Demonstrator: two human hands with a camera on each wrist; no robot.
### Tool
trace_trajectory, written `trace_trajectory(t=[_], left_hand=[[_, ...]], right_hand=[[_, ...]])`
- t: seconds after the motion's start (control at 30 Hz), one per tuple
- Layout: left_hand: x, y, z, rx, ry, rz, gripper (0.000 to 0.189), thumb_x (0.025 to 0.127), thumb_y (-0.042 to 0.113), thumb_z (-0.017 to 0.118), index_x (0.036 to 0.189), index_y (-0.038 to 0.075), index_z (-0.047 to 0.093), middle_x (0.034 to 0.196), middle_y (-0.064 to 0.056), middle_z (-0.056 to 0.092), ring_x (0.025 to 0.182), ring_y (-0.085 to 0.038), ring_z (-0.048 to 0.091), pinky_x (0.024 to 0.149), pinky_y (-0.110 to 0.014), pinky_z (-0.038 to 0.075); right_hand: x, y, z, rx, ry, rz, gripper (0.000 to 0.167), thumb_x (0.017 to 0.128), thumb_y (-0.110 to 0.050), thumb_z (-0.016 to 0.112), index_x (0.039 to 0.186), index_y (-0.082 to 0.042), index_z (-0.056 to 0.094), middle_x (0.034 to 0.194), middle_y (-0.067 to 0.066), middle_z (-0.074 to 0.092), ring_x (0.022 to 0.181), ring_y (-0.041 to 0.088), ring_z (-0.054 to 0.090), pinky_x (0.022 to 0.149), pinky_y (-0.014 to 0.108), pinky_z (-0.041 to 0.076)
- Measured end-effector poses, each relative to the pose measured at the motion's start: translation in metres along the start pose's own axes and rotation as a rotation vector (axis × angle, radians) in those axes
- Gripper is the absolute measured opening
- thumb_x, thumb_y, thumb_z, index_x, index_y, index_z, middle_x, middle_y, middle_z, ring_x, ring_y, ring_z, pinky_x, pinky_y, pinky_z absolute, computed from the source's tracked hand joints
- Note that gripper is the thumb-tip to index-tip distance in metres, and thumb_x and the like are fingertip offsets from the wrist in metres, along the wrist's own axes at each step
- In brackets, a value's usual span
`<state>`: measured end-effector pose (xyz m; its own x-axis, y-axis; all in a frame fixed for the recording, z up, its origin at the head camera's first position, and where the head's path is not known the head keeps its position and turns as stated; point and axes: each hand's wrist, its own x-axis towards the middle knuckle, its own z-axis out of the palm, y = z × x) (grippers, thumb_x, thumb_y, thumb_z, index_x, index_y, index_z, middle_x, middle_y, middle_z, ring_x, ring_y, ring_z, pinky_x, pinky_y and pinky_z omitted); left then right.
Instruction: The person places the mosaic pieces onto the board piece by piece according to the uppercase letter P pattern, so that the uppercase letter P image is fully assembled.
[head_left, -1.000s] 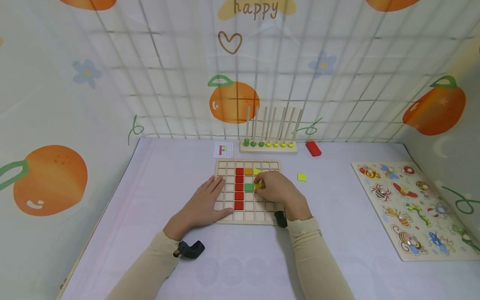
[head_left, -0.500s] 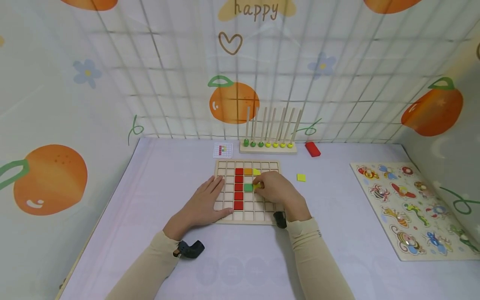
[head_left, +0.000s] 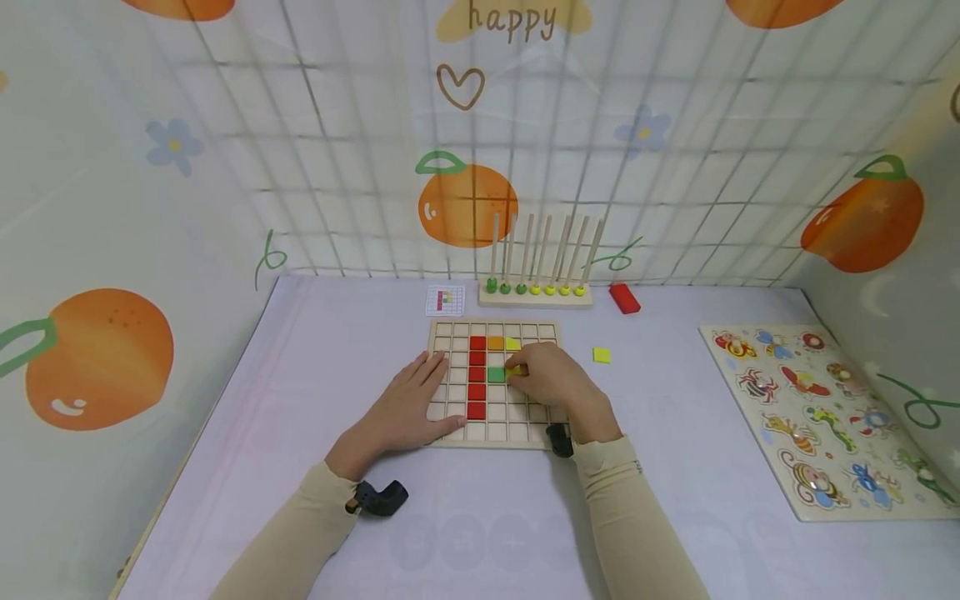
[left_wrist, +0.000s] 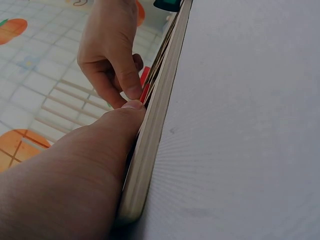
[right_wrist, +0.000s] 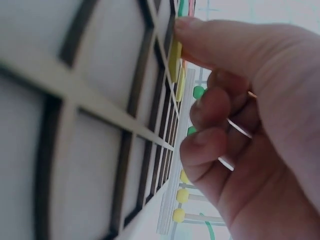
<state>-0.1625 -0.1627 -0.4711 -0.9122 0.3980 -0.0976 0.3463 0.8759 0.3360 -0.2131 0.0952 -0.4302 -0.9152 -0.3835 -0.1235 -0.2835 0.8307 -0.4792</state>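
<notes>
A wooden grid board (head_left: 456,433) lies on the table, with a column of several red square tiles (head_left: 477,392) in it. An orange tile (head_left: 496,343) and a yellow tile (head_left: 512,343) sit in an upper row, and a green tile (head_left: 497,375) lower down. My right hand (head_left: 551,375) pinches another yellow tile (right_wrist: 175,59) between thumb and forefinger, at the cell just right of the green one. My left hand (head_left: 411,404) rests flat on the board's left edge, fingers straight, thumb along the near left side.
Behind the board are a small pattern card (head_left: 446,300), a bead-and-peg stand (head_left: 536,298) and a red block (head_left: 625,298). A loose yellow tile (head_left: 602,355) lies to the right. An insect puzzle board (head_left: 832,417) occupies the far right.
Both hands stay almost still; the right fingers keep pinching the yellow tile at the same cell. The view has shifted very slightly.
</notes>
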Motion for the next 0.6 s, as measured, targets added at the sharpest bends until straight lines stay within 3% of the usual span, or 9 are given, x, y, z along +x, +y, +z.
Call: trace_trajectory(t=[0.17,0.4,0.6], left_hand=[[-0.001,0.001,-0.001,-0.014,-0.002,-0.004,0.102,0.091,0.068,0.057,0.164,0.01,0.016,0.173,-0.006,0.012,0.162,-0.028,0.004,0.13,-0.051,0.016],[-0.002,0.002,-0.002,-0.013,0.005,-0.007,0.103,0.091,0.068,0.058,0.165,0.01,0.015,0.173,-0.005,0.012,0.162,-0.028,0.004,0.13,-0.05,0.016],[0.0,0.002,-0.001,-0.016,0.002,-0.004,0.103,0.091,0.067,0.057,0.165,0.01,0.015,0.174,-0.005,0.012,0.162,-0.028,0.003,0.13,-0.05,0.015]], right_hand=[[0.0,0.002,0.0,0.012,-0.008,-0.007,0.027,0.093,-0.024,0.075,0.118,-0.014,0.078,0.076,-0.002,0.06,0.077,0.014,0.053,0.066,0.028,0.042],[-0.003,0.015,-0.006,0.046,0.031,-0.05,0.033,0.092,-0.024,0.076,0.123,-0.011,0.076,0.062,-0.004,0.045,0.065,0.012,0.042,0.06,0.027,0.034],[-0.01,0.035,-0.019,0.121,0.059,-0.024,0.034,0.094,-0.021,0.073,0.126,-0.01,0.073,0.071,-0.001,0.041,0.069,0.014,0.041,0.06,0.029,0.034]])
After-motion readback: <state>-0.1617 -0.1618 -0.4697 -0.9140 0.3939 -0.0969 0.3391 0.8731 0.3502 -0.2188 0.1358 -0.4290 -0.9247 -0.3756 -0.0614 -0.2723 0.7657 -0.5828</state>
